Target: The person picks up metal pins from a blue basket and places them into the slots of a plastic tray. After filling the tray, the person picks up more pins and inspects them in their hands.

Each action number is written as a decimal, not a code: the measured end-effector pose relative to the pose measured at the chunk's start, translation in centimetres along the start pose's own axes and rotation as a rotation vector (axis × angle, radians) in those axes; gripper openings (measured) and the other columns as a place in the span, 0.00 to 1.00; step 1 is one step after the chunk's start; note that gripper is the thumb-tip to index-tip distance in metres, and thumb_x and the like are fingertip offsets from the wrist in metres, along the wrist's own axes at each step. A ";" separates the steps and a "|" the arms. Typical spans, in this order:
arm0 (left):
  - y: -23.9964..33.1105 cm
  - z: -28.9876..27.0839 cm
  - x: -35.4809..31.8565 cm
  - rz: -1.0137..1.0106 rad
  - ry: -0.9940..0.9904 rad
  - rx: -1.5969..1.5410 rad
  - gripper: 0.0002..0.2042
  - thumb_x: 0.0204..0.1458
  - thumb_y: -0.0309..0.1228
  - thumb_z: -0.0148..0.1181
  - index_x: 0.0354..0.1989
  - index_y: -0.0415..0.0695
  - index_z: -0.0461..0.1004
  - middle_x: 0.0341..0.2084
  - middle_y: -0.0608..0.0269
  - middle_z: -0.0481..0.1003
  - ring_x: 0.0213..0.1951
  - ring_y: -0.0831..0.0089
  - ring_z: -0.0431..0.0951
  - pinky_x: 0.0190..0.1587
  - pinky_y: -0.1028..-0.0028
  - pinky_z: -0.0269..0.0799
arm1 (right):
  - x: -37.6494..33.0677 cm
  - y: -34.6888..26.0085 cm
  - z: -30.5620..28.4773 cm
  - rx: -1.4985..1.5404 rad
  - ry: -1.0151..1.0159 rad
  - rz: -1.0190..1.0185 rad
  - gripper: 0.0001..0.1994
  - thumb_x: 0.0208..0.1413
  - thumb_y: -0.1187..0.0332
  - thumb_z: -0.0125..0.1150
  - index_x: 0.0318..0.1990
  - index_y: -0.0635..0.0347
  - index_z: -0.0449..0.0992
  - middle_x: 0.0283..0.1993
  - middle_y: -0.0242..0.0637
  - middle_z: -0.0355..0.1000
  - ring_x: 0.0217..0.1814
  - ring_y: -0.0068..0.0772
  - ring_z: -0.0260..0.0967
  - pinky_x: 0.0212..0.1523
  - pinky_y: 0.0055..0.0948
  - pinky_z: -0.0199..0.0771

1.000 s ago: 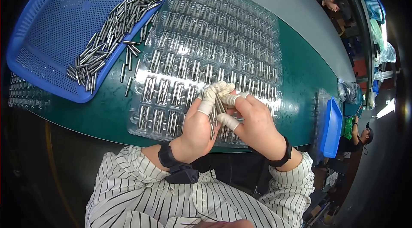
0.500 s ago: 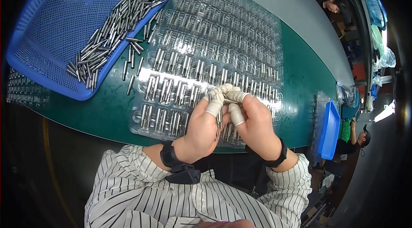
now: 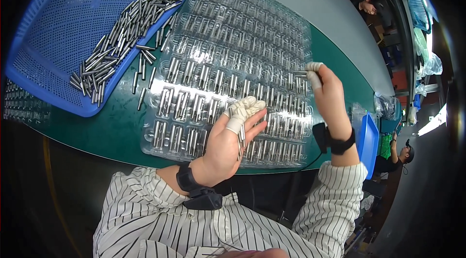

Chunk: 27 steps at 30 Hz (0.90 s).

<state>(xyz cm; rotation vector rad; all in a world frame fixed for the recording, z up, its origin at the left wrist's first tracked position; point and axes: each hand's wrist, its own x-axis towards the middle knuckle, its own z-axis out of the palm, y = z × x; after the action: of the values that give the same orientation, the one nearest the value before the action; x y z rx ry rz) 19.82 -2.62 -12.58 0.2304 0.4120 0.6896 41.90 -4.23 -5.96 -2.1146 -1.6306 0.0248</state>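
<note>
My left hand (image 3: 223, 149), white covers on some fingers, is closed around several metal rods (image 3: 241, 136) over the near part of a clear plastic tray (image 3: 151, 147). At the tray's right side, my right hand (image 3: 330, 95) pinches a short metal rod (image 3: 300, 73) between covered fingertips, low over one of the rows. Rods lie side by side in the tray's pockets across the nearer rows. Whether the pinched rod touches a pocket, I cannot tell.
A blue perforated basket (image 3: 58, 34) with a heap of loose rods stands at the left. Several stray rods (image 3: 141, 99) lie between it and the tray on the green table (image 3: 97, 134). A blue bin (image 3: 370, 141) is at the right. Two people are farther off.
My hands were together over the near rows. My right hand has moved away to the right and farther out with a rod; my left hand stays about where it was.
</note>
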 end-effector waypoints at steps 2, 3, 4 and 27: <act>0.0 0.1 0.1 0.002 0.003 0.007 0.19 0.62 0.31 0.33 0.56 0.31 0.55 0.55 0.44 0.61 0.59 0.54 0.61 0.60 0.58 0.58 | 0.9 1.3 0.3 -0.019 -0.087 -0.018 0.06 0.53 0.74 0.56 0.38 0.66 0.72 0.34 0.40 0.73 0.36 0.32 0.70 0.39 0.26 0.69; -0.1 0.1 0.1 -0.001 -0.003 0.007 0.18 0.62 0.31 0.33 0.56 0.31 0.55 0.55 0.44 0.61 0.59 0.54 0.61 0.61 0.58 0.58 | 1.2 2.0 0.6 -0.036 -0.176 -0.036 0.07 0.52 0.74 0.56 0.38 0.66 0.73 0.34 0.41 0.73 0.37 0.34 0.71 0.40 0.27 0.69; -0.1 0.1 0.2 -0.005 -0.009 0.008 0.18 0.62 0.31 0.33 0.56 0.31 0.55 0.54 0.45 0.61 0.59 0.54 0.61 0.61 0.58 0.58 | 1.5 2.5 0.8 -0.053 -0.265 -0.054 0.07 0.51 0.74 0.57 0.37 0.65 0.73 0.34 0.43 0.73 0.37 0.36 0.71 0.40 0.28 0.69; -1.8 0.8 1.4 -0.002 -0.041 0.032 0.18 0.62 0.33 0.35 0.54 0.32 0.59 0.53 0.46 0.63 0.58 0.54 0.63 0.59 0.60 0.61 | 1.6 4.8 1.5 -0.006 -0.199 -0.017 0.10 0.50 0.76 0.58 0.41 0.62 0.74 0.34 0.39 0.72 0.32 0.31 0.69 0.36 0.24 0.69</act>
<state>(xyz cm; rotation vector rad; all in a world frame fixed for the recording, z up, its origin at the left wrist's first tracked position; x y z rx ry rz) 22.18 -3.11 -12.83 0.2741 0.3847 0.6761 46.36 -3.13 -8.65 -2.1612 -1.7620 0.2323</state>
